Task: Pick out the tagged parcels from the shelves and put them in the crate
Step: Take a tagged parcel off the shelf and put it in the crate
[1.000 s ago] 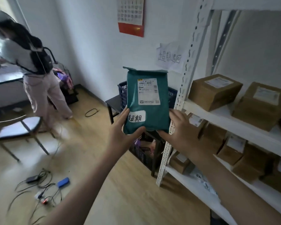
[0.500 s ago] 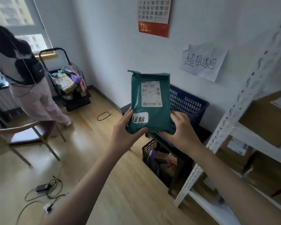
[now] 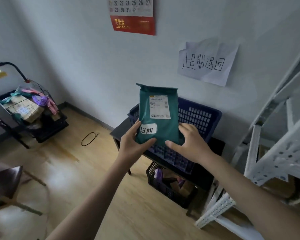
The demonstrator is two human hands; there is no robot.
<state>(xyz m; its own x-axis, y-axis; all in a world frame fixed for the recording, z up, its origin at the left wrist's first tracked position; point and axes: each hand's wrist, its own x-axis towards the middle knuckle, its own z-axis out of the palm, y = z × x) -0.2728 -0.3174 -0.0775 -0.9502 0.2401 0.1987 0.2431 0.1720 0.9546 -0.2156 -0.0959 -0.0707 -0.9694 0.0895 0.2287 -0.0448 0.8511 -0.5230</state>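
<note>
I saw the parcel (image 3: 158, 116) held upright before the crate (image 3: 196, 116), which sat on a table (image 3: 119, 130). A basket (image 3: 170, 187) lay under it, the shelves (image 3: 277, 153) to the right.

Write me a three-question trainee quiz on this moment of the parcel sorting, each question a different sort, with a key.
1. True or false: the green parcel already lies inside the blue crate.
2. Which hand pinches the parcel by its lower corner? A) left hand B) right hand
3. Fill in: the white handwritten tag sits near the parcel's ____ edge.

Key: 1 false, it is held upright in front of the crate; 2 A, the right hand's fingers are spread beside it; 3 bottom.
</note>
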